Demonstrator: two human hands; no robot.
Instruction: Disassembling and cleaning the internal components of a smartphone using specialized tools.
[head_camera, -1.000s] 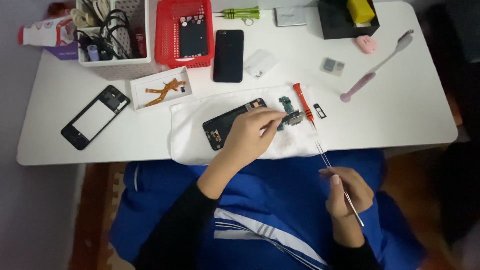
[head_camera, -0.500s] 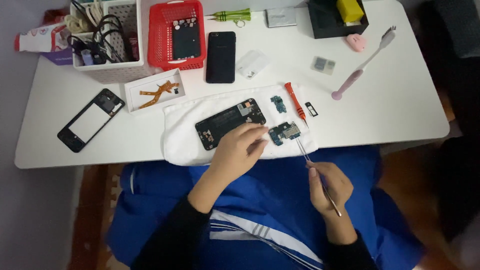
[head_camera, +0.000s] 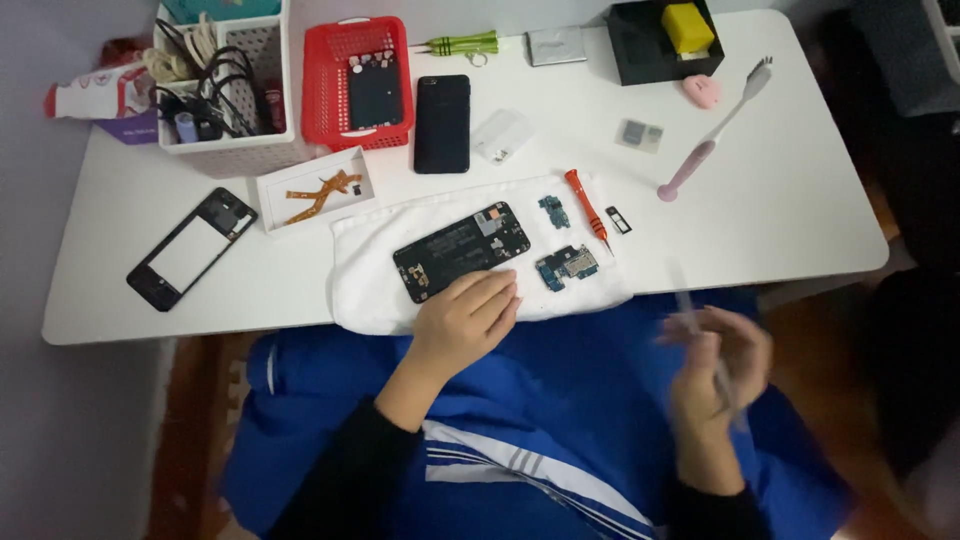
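My left hand (head_camera: 465, 318) lies flat, fingers together, touching the opened phone (head_camera: 461, 250). My right hand (head_camera: 718, 362) is blurred; I cannot tell its fingers' grip on the thin tool (head_camera: 700, 340).

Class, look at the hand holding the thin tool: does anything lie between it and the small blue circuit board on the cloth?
Nothing visible does. The right hand is off the table's edge; only bare white cloth separates it from the blue circuit board.

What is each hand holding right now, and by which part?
The right hand grips a thin tool, seemingly near its middle; motion blur hides the exact hold. The left hand holds nothing, resting on the white cloth beside the opened phone.
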